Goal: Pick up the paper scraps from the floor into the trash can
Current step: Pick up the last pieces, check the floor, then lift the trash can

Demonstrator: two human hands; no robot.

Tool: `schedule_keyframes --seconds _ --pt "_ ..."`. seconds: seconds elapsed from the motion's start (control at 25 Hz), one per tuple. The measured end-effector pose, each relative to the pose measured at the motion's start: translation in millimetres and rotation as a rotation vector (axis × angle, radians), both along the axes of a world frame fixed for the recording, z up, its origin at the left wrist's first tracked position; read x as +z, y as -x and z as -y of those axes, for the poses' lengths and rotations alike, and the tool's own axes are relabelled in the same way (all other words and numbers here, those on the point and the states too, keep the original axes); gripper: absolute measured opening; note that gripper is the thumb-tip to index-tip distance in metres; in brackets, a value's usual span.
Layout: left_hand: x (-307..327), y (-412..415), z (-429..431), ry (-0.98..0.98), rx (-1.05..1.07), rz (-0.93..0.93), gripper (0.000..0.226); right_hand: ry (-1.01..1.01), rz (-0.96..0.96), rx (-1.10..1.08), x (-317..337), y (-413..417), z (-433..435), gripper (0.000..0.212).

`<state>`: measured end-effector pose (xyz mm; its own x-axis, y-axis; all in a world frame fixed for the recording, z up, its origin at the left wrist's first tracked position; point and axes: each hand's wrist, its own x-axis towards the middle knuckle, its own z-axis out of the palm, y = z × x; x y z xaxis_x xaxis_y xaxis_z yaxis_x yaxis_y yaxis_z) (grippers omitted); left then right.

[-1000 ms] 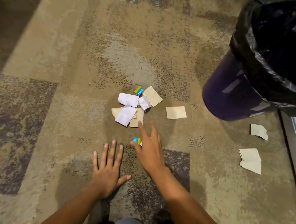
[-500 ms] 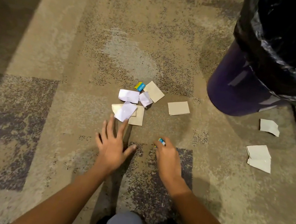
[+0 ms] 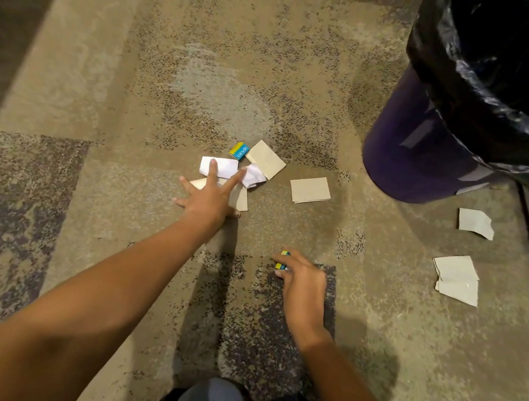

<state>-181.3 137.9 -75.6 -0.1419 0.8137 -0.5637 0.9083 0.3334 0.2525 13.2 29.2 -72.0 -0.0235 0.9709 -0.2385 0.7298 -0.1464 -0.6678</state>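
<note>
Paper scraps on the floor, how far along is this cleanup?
Done: nothing I can confirm; the trash can's inside is too dark to read. In hand: the right hand pinches a small blue-and-yellow scrap in its grip, and the left hand spreads open over the scrap pile. Left: that pile, the tan square beside it, and two tan scraps near the can lie on the carpet.

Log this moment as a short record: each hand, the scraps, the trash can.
left hand: fingers spread over the pile of scraps
right hand: pinches a small blue and yellow scrap
trash can: upright, black liner, right of the pile
loose scraps: tan piece beside the pile; torn piece and folded piece near the trash can
</note>
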Motion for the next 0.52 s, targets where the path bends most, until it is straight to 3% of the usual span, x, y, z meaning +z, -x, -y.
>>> schedule_keyframes --seconds 0.24,0.52 --pt "-8 7 8 -0.043 -0.1 -0.132 0.074 -0.018 0.029 0.038 -3 3 2 0.046" --pt "4 -3 21 -0.09 -0.299 -0.29 0.075 0.039 0.128 0.006 -1 6 -2 0.044"
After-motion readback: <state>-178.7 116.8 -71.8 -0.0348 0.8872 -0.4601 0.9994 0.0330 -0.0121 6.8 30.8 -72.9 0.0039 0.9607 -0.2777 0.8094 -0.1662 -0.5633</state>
